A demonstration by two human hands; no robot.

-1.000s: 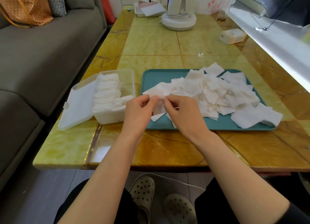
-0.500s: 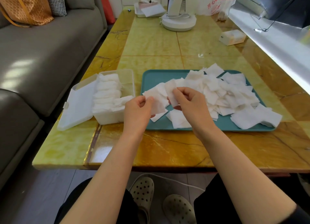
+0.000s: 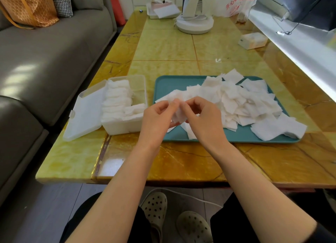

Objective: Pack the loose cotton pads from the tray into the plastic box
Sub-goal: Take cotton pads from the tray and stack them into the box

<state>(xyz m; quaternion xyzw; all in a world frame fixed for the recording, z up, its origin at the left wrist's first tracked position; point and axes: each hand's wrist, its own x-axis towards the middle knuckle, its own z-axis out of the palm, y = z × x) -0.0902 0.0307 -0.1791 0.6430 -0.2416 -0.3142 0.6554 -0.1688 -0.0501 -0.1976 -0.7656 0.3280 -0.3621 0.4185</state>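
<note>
Step in hand: gathering; a small stack of pads (image 3: pixel 179 115) is being squared up between both hands above the near left part of the teal tray (image 3: pixel 171 84), apparently ahead of a transfer to the box.
Left hand (image 3: pixel 156 119): fingers curled, thumb and fingertips pinching the stack's left edge.
Right hand (image 3: pixel 203 120): fingers curled likewise, pinching the right edge; how many pads are in the stack cannot be told.
Loose cotton pads (image 3: pixel 240 104): a sprawling heap across the middle and right of the tray, a few hanging over its near right rim; most of the work looks undone.
Plastic box (image 3: pixel 125 127): just left of the tray, its hinged lid (image 3: pixel 85 111) lying open to the left. A row of packed pads (image 3: pixel 116 99) fills the left side and more lie at the near right, while the far right is bare.
Next move: probably carry the stack left and set it into the bare part, keeping the edges aligned so that the soft pads do not fan out.
In the way: nothing stands between hands and box; the box's near wall and the pads already in it are what must be cleared.
Surroundings: a yellow marble-pattern table (image 3: pixel 163 46), a white fan base (image 3: pixel 194 25) and a tissue pack (image 3: pixel 253 40) well beyond, and a grey sofa (image 3: pixel 45 60) to the left.
</note>
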